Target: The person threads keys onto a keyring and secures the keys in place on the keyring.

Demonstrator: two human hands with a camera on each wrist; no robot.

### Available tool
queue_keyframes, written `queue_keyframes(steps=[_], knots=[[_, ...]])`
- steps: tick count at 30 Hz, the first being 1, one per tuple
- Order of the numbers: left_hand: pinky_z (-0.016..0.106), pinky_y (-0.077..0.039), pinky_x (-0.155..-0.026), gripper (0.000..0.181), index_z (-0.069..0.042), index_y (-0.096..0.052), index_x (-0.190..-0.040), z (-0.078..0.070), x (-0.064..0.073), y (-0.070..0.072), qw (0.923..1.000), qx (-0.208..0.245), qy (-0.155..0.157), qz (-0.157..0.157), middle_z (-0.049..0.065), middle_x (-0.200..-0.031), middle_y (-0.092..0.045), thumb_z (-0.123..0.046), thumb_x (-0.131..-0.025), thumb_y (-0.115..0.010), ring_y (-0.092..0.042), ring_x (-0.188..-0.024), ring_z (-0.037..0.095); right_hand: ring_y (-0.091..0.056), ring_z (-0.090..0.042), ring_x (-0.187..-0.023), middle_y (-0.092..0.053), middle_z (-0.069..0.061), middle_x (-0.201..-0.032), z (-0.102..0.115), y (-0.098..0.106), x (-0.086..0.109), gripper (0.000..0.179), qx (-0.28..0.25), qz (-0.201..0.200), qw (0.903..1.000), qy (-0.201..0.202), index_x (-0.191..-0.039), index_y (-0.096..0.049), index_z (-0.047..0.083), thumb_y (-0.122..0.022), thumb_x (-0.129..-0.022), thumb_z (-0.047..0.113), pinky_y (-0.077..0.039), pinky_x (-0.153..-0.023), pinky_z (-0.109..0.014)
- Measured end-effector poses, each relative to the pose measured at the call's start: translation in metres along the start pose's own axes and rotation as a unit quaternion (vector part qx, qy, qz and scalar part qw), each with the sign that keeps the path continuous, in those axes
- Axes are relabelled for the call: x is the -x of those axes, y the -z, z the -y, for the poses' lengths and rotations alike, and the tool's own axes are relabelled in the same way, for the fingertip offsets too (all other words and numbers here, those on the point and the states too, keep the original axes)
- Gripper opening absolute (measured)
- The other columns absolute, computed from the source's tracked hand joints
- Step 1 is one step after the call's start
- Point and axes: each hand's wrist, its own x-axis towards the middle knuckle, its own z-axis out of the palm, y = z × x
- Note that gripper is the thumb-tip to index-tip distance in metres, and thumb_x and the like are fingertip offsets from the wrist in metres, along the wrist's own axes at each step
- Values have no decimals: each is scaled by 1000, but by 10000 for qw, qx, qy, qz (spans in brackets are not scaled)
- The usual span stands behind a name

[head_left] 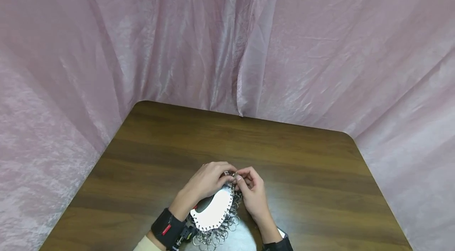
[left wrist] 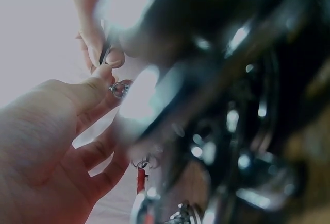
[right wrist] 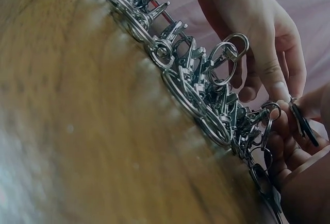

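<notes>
Advised handling, in my judgement: steady the plate (head_left: pixel 213 214) with the left hand (head_left: pixel 212 178); guide the small dark piece (right wrist: pixel 305 126) near its tip, keeping neighbouring metal rings (right wrist: pixel 172 86) clear.

Hands, 2: left pinching at the plate's upper edge; right hand (head_left: pixel 254 195) pinching the piece.
Plate, 1: bright, over the wooden table (head_left: pixel 313 172).
Dark piece, 1.
Rings: over 10, overlapping; exact count not possible.
Table, 1.

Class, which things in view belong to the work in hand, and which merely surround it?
In the work:
metal clips and rings
shiny panel
small dark piece in the right hand

Just around it:
wooden table
pink curtain
black wristbands
</notes>
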Motion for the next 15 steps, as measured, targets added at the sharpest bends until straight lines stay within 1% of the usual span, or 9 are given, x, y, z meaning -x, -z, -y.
queue_keyframes(steps=[4, 6, 8, 12, 15], knots=[[33, -57, -87, 22, -21, -77, -123, -3, 5, -5, 10000, -3, -8, -18, -9, -114, -75, -29, -103, -72, -71, -102, 10, -65, -26, -75, -64, -29, -97, -4, 1, 7, 10, -85, -26, 10000, 22, -113, -62, -8, -62, -105, -2, -59, -69, -29], [34, -57, -89, 22, -21, -77, -123, -5, 5, -9, 10000, -34, -81, -36, -9, -114, -75, -28, -103, -72, -71, -103, 11, -64, -25, -73, -63, -30, -97, -5, 2, 10, 10, -117, -115, 9999, 25, -113, -61, -9, -61, -105, -2, -58, -69, -28], [34, -57, -91, 22, -21, -77, -123, -8, 6, -12, 9999, -36, -153, 14, -10, -115, -75, -29, -103, -72, -71, -104, 11, -63, -24, -72, -63, -30, -97, -6, 2, 16, 9, -152, -263, 9995, -36, -112, -61, -9, -61, -104, -5, -57, -68, -27], [34, -57, -92, 24, -21, -77, -124, -11, 3, -18, 9993, 19, -371, 109, -9, -117, -75, -29, -103, -70, -71, -106, 12, -62, -21, -70, -64, -26, -97, -5, 4, 23, 7, -190, -615, 9978, -168, -109, -61, -9, -61, -102, -9, -56, -66, -26], [35, -57, -92, 23, -22, -77, -124, -13, 1, -16, 9993, 10, -357, 70, -10, -116, -74, -29, -103, -70, -71, -105, 11, -62, -21, -71, -65, -26, -99, -3, 5, 21, 7, -137, -600, 9980, -148, -109, -61, -8, -61, -103, -6, -55, -66, -26]])
